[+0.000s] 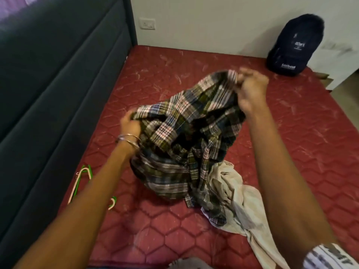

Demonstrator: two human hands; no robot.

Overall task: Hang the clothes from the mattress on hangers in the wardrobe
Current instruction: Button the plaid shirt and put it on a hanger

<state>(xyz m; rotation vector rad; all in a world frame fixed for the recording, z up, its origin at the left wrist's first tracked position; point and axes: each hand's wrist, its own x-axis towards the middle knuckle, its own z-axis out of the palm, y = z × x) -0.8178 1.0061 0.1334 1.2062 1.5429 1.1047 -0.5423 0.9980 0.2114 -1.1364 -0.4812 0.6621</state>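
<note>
Head view: the left hand (pixel 129 123) and right hand (pixel 250 88) each pinch an edge of the crumpled green, white and navy plaid cotton shirt (pixel 180 144), lifting it off the red quilted mattress (pixel 291 152), likely to shake it open for the green and white plastic hangers (pixel 83 181); its long axis hangs roughly vertical, right end higher
</note>
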